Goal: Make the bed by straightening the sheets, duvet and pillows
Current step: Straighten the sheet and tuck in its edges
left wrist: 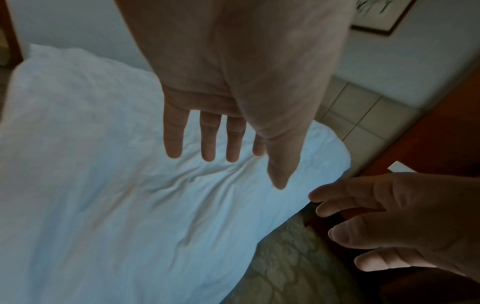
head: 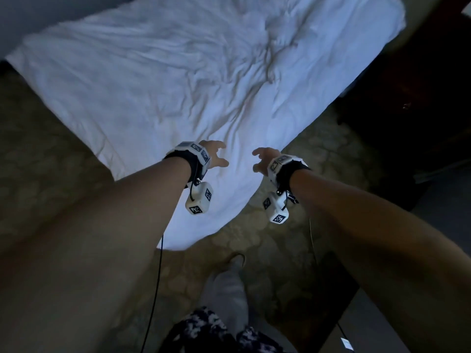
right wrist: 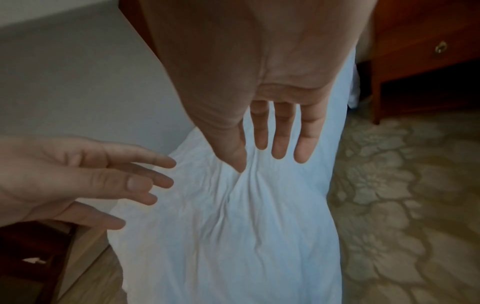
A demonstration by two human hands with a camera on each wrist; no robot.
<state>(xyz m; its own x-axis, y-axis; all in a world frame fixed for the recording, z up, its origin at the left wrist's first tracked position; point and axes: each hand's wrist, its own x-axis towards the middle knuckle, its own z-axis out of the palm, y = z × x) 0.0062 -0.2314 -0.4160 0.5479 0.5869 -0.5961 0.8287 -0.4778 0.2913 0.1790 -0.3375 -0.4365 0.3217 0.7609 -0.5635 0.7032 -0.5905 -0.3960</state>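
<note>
Both hands, the left hand [head: 212, 155] and right hand [head: 262, 159], hover spread and empty above the wrinkled white duvet [head: 178, 80], apparently poised to smooth its near corner.

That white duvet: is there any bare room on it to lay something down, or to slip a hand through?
The duvet carries nothing; its wide, wrinkled spread beyond both hands is free. A clear gap lies between the left hand and right hand, both open, over the near corner. The patterned carpet borders both sides. It is tightest at the far right, where dark wooden furniture stands close.
</note>
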